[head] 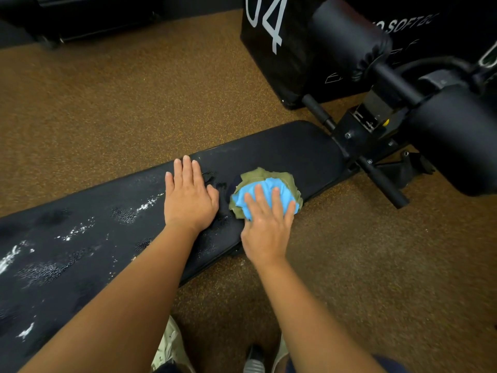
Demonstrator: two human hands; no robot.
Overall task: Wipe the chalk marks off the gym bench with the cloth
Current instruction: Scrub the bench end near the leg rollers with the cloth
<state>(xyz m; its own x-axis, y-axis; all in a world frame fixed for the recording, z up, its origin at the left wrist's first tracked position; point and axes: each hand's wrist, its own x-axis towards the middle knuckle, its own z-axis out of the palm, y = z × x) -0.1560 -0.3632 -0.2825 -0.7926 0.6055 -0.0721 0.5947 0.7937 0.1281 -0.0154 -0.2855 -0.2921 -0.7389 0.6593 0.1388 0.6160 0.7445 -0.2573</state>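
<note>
A long black padded gym bench (pixel 290 149) runs from lower left to upper right. White chalk marks (pixel 146 204) streak its left half, with more smears toward the far left. A bunched cloth (pixel 269 181), blue on top and olive green around the edge, lies on the bench near its right end. My right hand (pixel 266 224) presses down on the cloth with fingers spread and straight. My left hand (pixel 189 196) rests flat on the bench pad just left of the cloth, fingers together.
The bench's frame with black foam rollers (pixel 451 141) and steel pegs stands at the right. A black soft box with white lettering (pixel 271 36) sits behind it. Brown speckled rubber floor (pixel 121 103) surrounds the bench. My shoes (pixel 172 345) show at the bottom.
</note>
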